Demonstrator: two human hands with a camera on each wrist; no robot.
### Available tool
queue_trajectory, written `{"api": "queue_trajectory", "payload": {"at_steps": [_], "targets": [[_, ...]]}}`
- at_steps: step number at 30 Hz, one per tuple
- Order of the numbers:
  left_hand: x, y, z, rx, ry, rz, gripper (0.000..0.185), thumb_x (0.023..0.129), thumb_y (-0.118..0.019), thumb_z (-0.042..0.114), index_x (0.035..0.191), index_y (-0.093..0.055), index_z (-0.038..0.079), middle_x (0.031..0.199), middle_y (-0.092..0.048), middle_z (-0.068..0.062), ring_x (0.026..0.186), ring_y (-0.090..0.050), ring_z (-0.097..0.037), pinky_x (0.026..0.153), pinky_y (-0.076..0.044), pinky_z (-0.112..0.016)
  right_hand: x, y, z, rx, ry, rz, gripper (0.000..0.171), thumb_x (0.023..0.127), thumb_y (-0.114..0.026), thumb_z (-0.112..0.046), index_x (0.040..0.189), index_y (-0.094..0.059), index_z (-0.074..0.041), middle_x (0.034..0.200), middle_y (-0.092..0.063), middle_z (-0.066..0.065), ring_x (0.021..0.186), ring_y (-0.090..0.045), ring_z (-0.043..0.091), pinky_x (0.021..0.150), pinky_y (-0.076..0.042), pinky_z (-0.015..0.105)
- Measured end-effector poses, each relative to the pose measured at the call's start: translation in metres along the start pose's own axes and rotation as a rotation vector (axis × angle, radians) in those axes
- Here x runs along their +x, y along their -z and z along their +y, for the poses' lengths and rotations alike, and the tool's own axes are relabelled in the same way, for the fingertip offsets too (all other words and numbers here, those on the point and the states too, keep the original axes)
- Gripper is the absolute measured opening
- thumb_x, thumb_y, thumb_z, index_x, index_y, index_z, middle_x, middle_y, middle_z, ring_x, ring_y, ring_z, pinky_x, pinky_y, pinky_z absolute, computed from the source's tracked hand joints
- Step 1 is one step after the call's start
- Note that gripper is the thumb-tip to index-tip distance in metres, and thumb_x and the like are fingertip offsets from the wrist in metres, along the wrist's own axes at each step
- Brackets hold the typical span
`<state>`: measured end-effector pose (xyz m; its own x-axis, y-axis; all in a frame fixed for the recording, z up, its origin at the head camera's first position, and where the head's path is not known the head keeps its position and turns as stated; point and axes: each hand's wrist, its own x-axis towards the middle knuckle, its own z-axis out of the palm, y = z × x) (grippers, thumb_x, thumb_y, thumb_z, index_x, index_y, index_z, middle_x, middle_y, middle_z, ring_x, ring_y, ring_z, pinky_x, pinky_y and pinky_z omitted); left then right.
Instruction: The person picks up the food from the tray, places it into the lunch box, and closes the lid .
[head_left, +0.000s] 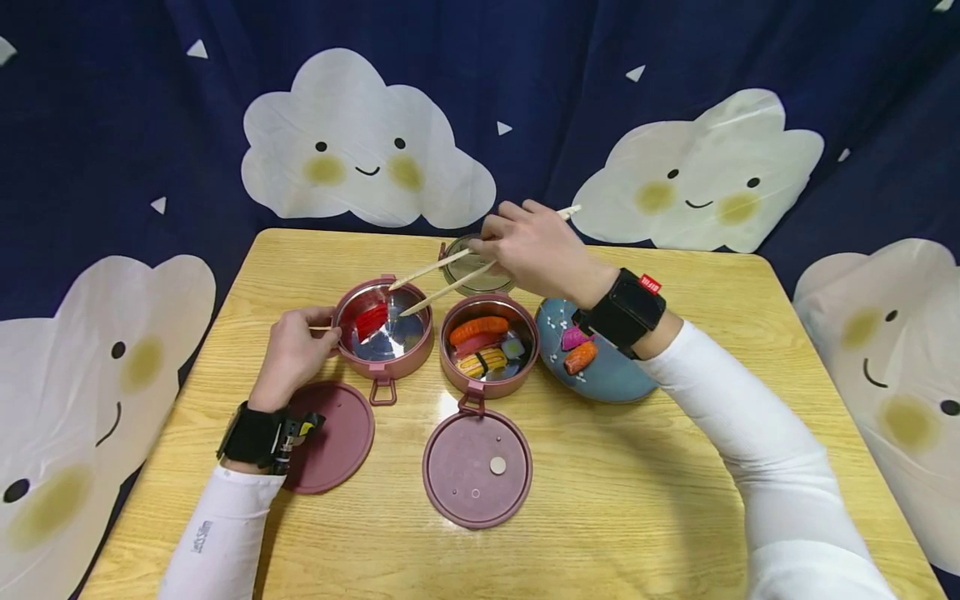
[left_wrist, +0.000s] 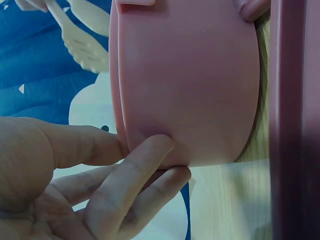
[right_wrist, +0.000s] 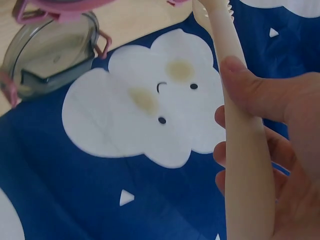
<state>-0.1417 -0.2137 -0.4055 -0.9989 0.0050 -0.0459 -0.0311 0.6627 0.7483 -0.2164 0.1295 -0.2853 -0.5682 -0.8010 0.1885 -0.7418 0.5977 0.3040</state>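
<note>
Head view shows the right hand (head_left: 534, 248) curled round a pair of chopsticks (head_left: 438, 279), thumb and fingers (right_wrist: 260, 95) clamped on the upper shafts. The tips are slightly parted over the left tin (head_left: 383, 329), just above a red sushi piece (head_left: 372, 320) lying inside it; whether they touch the piece I cannot tell. The left hand (head_left: 292, 354) steadies that tin from its outer side, and the left wrist view shows its fingers (left_wrist: 131, 175) gently bent and pressed on the pink wall (left_wrist: 190, 85), not wrapped round it.

Judging from this, the main risk is the red piece slipping: the tips are spread and the shiny tin floor gives little purchase, so a loose pinch could drop it or flick it out. A hard sideways push could also slide the tin, since only fingertips hold it.

Beside it sits a second tin (head_left: 489, 343) with several sushi pieces, then a blue bowl (head_left: 607, 375) under the right wrist. Two pink lids (head_left: 477, 467) lie nearer the person, on the table (head_left: 637, 500).
</note>
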Motion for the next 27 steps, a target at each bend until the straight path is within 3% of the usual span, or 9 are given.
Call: {"api": "queue_trajectory", "payload": {"at_steps": [9,17,27], "targets": [[0.001,0.000,0.000,-0.002,0.005,-0.004,0.040,0.102,-0.063,0.004,0.139,-0.061,-0.011,0.130,-0.068,-0.035,0.105,-0.076,-0.043,0.073,-0.064,-0.019,-0.043,0.015,0.026,0.030,-0.043,0.052,0.039,0.089,-0.086,-0.023,0.127,-0.078,-0.016,0.109,-0.078,0.010,0.095,-0.065,0.031,0.074,-0.055,0.039],[0.000,0.000,-0.001,0.022,-0.002,0.005,0.040,0.102,-0.062,0.005,0.139,-0.061,-0.011,0.130,-0.068,-0.035,0.106,-0.076,-0.043,0.078,-0.066,-0.027,-0.090,0.018,0.044,0.035,-0.091,0.077,0.038,0.086,-0.087,-0.017,0.122,-0.079,-0.011,0.105,-0.077,0.013,0.092,-0.065,0.033,0.072,-0.055,0.043],[0.000,-0.001,-0.001,-0.012,0.015,-0.004,0.041,0.103,-0.062,0.005,0.141,-0.060,-0.010,0.133,-0.066,-0.035,0.107,-0.076,-0.044,0.078,-0.065,-0.025,-0.148,0.039,0.061,0.048,-0.130,0.034,0.039,0.077,-0.092,-0.010,0.114,-0.081,-0.007,0.101,-0.079,0.012,0.087,-0.065,0.031,0.073,-0.057,0.045]]}}
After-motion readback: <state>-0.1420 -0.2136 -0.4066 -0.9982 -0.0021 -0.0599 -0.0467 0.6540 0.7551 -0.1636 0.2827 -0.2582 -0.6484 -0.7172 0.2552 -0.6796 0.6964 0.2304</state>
